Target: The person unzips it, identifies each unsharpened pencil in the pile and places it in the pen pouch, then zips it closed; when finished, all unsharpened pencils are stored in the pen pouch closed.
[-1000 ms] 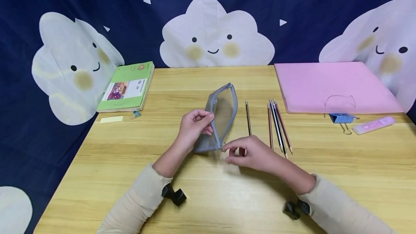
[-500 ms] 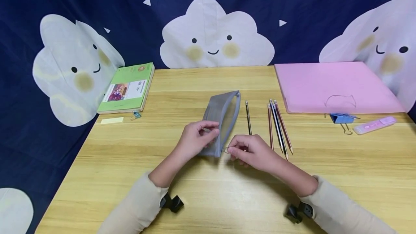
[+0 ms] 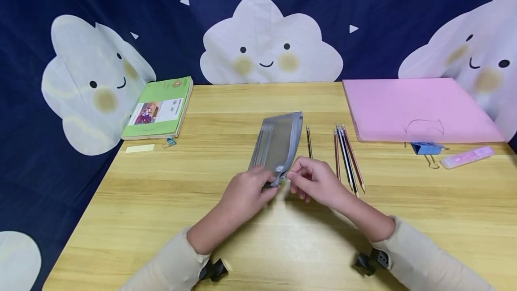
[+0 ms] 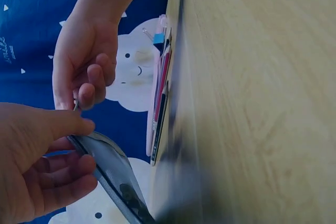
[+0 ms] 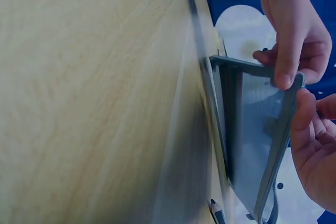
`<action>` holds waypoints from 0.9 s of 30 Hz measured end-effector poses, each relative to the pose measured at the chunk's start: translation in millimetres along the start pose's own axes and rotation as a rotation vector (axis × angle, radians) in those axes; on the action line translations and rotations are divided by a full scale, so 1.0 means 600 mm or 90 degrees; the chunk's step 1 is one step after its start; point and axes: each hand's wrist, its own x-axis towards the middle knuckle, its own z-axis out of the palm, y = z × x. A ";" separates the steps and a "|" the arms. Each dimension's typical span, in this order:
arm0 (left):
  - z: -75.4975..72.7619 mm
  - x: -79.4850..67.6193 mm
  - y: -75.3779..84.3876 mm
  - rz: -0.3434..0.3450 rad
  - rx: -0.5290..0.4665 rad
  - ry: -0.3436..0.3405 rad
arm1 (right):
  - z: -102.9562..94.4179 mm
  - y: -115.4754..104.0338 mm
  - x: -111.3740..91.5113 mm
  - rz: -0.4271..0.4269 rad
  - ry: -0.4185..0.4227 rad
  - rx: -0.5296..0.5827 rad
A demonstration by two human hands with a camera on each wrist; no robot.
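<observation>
A grey see-through zip pouch (image 3: 280, 140) stands tilted at the middle of the table, with a few long thin shapes showing through its left side. My left hand (image 3: 247, 194) pinches the pouch's near corner between thumb and fingers, as the left wrist view confirms. Right beside it, my right hand (image 3: 317, 181) pinches the small ring of the zipper pull (image 3: 284, 177) with thumb and forefinger. In the right wrist view, both hands meet at the same corner of the pouch (image 5: 257, 124). Part of the zip's near end is hidden by the fingers.
A single black pencil (image 3: 309, 140) lies just right of the pouch, with several more pencils (image 3: 346, 156) beyond it. Farther right are a pink folder (image 3: 416, 107), a blue binder clip (image 3: 427, 148) and a pink-purple flat case (image 3: 467, 157). A green book (image 3: 161, 107) lies left.
The pouch has turned, and its wide mouth has narrowed in the head view. My left hand has shifted from the pouch's side to its near corner; my right hand has taken the zipper ring.
</observation>
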 end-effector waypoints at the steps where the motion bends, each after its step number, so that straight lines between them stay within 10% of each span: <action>1: 0.000 -0.001 0.001 0.006 -0.002 0.011 | -0.001 0.005 0.002 0.000 0.007 -0.007; 13: -0.025 -0.028 0.002 0.074 -0.002 -0.072 | -0.064 0.053 0.036 0.060 0.089 -0.148; 27: -0.064 -0.034 -0.051 -0.088 0.039 -0.219 | -0.133 0.044 0.049 -0.014 0.223 -0.208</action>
